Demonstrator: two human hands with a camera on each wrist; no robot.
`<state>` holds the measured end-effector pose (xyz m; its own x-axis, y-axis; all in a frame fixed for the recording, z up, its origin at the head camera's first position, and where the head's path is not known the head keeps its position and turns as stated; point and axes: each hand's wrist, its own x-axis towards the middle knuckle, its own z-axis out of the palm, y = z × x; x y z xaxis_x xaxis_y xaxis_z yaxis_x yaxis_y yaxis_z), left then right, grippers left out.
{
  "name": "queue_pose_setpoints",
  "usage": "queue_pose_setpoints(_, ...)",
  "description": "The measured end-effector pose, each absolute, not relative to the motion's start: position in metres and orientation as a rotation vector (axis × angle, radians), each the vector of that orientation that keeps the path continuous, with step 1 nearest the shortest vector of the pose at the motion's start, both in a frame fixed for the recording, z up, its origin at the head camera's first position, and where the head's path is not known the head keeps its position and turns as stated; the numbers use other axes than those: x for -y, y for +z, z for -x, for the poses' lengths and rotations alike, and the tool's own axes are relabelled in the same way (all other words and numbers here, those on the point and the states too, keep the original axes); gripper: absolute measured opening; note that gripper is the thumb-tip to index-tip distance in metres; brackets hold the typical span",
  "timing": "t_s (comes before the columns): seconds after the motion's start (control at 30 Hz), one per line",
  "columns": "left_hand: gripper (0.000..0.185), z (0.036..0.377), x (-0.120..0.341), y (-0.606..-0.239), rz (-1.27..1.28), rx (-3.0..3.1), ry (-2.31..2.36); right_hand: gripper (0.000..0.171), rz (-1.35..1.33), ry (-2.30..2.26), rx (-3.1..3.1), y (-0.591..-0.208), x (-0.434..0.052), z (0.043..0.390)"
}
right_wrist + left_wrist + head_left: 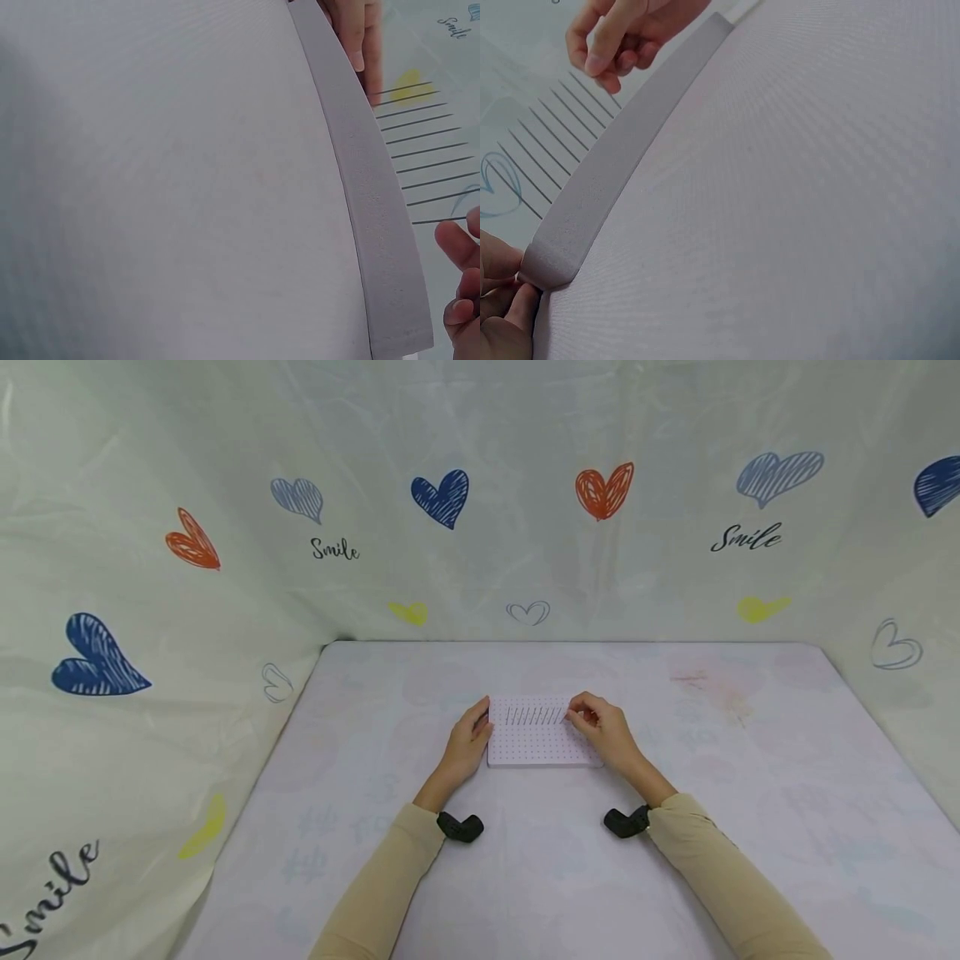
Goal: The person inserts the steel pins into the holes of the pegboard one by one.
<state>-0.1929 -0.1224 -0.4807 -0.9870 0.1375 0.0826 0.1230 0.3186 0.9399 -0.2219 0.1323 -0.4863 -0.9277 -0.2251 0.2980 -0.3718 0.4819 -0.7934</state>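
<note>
A white pegboard (543, 747) dotted with small holes lies flat on the table. Thin dark pins (533, 716) stand in a row across its upper part, and several show upright in both wrist views. My left hand (467, 743) holds the board's left edge; in the left wrist view, thumb and fingers (521, 307) pinch its corner. Over the upper right of the board, my right hand (603, 733) pinches the end pin (427, 222) of the row between thumb and index finger. Its other fingers are curled.
The board lies on a pale, faintly patterned table (420, 893). Behind and to the left hangs a white curtain (495, 410) printed with hearts and lettering. Each wrist wears a black camera mount (460, 827) beside a beige sleeve (382, 885).
</note>
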Motion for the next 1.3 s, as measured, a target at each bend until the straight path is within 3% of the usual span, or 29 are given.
queue_pose_setpoints(0.23, 0.052, 0.207, 0.129, -0.508, -0.260, -2.524, 1.825, 0.003, -0.531, 1.416, 2.577, -0.488, -0.130, 0.223)
queue_pose_setpoints(0.83, 0.052, 0.206, 0.130, -0.507, -0.266, -2.546, 1.773, 0.008, -0.567, 1.410, 2.601, -0.484, -0.133, 0.223)
queue_pose_setpoints(1.3, 0.053, 0.210, 0.138, -0.502, -0.260, -2.509, 1.791, 0.016, -0.373, 1.540, 2.596, -0.471, -0.163, 0.227)
